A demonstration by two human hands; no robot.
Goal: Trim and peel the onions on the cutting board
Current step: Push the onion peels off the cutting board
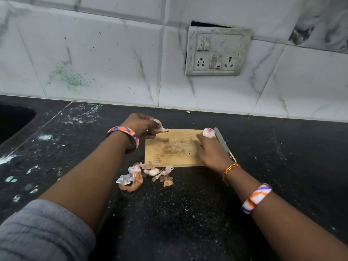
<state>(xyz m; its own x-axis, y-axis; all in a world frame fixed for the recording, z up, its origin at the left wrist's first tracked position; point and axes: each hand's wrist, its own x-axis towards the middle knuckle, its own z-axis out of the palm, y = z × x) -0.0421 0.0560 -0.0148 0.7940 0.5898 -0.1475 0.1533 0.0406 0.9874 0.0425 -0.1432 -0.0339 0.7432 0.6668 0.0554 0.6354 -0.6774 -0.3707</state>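
A wooden cutting board lies on the black counter. My left hand hovers at the board's far left corner and grips an unpeeled onion whose papery tip points right. A peeled, pale purple onion sits at the board's far right corner. My right hand lies flat over the board's right side, its outstretched fingertips touching that onion. A knife lies along the board's right edge, just right of my right hand, and neither hand holds it.
A pile of onion skins and trimmed ends lies on the counter at the board's near left corner. A dark sink opens at the far left. The tiled wall with a switch-and-socket plate rises behind the counter.
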